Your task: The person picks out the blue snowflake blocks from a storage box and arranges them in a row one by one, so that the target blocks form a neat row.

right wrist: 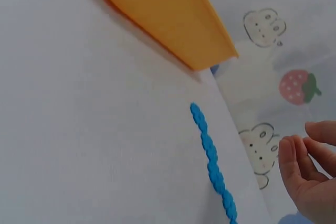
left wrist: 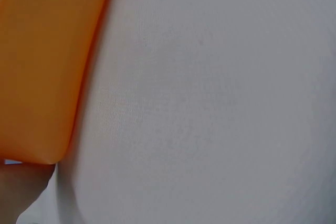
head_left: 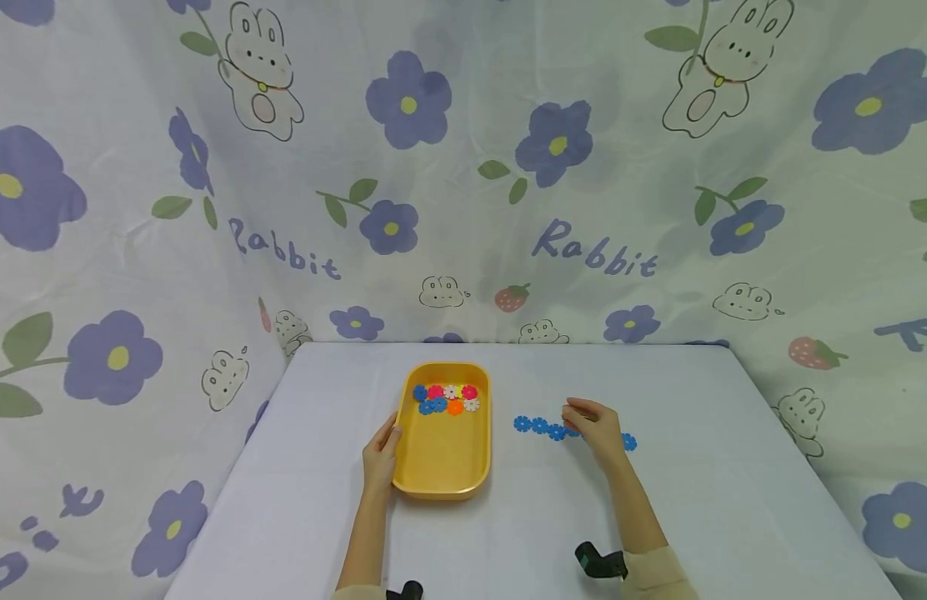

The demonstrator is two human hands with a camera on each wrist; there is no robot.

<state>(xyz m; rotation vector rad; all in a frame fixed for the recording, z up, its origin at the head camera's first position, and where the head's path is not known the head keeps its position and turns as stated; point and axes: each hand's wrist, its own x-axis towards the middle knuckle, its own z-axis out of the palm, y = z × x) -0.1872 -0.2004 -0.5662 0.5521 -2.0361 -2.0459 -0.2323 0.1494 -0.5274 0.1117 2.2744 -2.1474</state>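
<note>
A yellow plastic tray stands left of the table's middle, its outer wall filling the left of the left wrist view. At its left side my left hand grips the rim, thumb on top; the other fingers are mostly hidden. Right of the tray, blue flower-shaped pieces lie in a joined row. Over that row my right hand hovers with loosely bent fingers and hides part of it. In the right wrist view, nothing shows between those fingertips, which stand apart from the blue row.
Several flower-shaped pieces in blue, pink, white and orange lie in the tray's far half. A white cloth covers the table. Behind it hangs a curtain printed with rabbits and flowers. Black camera mounts sit on the wrists.
</note>
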